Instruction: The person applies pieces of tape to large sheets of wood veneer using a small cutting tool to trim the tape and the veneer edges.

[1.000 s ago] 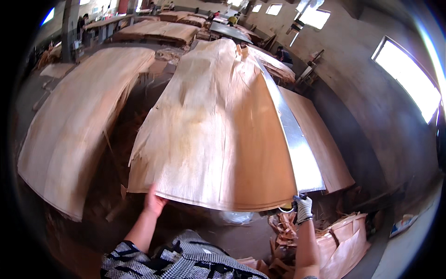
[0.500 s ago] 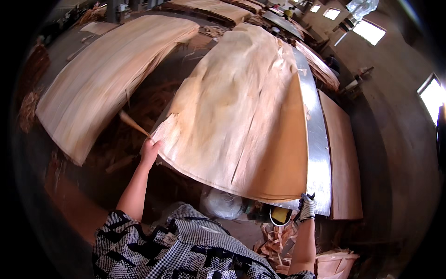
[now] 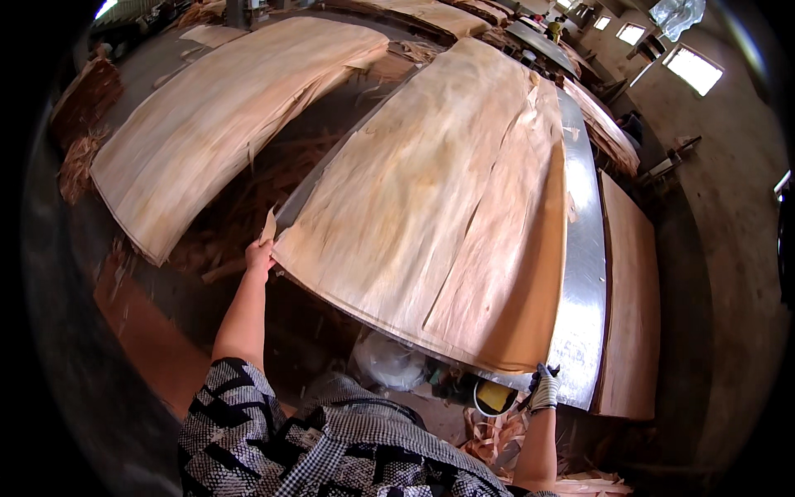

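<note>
A large pale wood veneer sheet point(image 3: 414, 199) lies over a metal-topped table point(image 3: 581, 306), its right edge shaded orange-brown. At its near left corner my bare left hand point(image 3: 259, 255) is closed on a small torn veneer strip point(image 3: 269, 225), which sticks up from the fingers beside the sheet's edge. My right hand point(image 3: 543, 391), in a white glove with dark fingertips, is closed at the near right corner of the sheet; its fingertips are partly hidden against the edge. A long split runs through the sheet toward the near edge.
Another veneer stack point(image 3: 240, 116) lies to the left, and a browner stack point(image 3: 629, 306) to the right. Below the near edge are a clear plastic bundle point(image 3: 387, 363), a white bucket point(image 3: 494, 398) with something yellow inside, and veneer scraps point(image 3: 495, 435).
The torn strip in my left hand pointed out leftward and now stands upward. The sheet's near left corner looks flatter and smoother. The whole view has shifted; my right hand stays at its corner.
</note>
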{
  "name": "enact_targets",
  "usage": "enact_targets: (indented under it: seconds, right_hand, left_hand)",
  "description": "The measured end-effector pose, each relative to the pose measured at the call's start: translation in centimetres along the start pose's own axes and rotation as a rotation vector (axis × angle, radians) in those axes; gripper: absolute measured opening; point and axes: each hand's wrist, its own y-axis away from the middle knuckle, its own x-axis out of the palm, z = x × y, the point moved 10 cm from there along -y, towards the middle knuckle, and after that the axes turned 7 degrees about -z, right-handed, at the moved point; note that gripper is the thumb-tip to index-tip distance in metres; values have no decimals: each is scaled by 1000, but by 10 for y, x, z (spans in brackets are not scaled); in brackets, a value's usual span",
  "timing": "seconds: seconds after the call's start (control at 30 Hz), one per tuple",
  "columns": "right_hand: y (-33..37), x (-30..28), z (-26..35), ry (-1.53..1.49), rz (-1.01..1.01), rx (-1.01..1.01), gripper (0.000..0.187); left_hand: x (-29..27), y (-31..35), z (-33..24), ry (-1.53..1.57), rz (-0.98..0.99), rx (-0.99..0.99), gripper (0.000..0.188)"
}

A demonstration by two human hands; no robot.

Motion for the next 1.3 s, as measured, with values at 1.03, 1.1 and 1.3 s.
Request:
enact_targets:
  seconds: [1.03,1.1,1.3]
  right_hand:
    - [135,-62,-136,840,533,105,28]
    - [132,-62,-179,742,645,312,29]
    - [141,67,-109,343,624,274,15]
  left_hand:
    - [12,-36,48,-305,283,-277,23]
    - [9,-26,67,65,138,-362,32]
    - [34,59,122,380,42,-300,48]
